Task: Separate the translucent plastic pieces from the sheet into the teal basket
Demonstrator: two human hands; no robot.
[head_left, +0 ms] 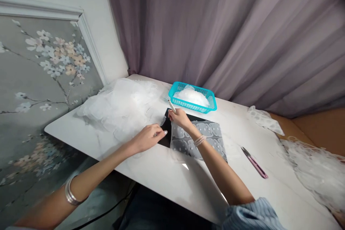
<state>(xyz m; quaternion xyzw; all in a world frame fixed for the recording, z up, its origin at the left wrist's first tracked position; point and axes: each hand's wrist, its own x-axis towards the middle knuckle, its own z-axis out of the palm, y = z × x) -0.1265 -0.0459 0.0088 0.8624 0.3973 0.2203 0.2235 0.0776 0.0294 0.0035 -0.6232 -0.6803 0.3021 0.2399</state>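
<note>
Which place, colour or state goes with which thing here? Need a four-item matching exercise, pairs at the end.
1. Right hand
2. Basket
3. Pink-handled tool
4. Sheer white heap

A. Lying right of the black mat
B. Piled left of the basket
C. Gripping a slim pale tool
D. Turquoise, with white material inside

Pairs: 1-C, 2-D, 3-A, 4-B

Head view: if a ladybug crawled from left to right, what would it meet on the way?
Puffy heap of sheer white material → turquoise plastic basket → slim pink-handled tool → tangled whitish translucent pile.
</note>
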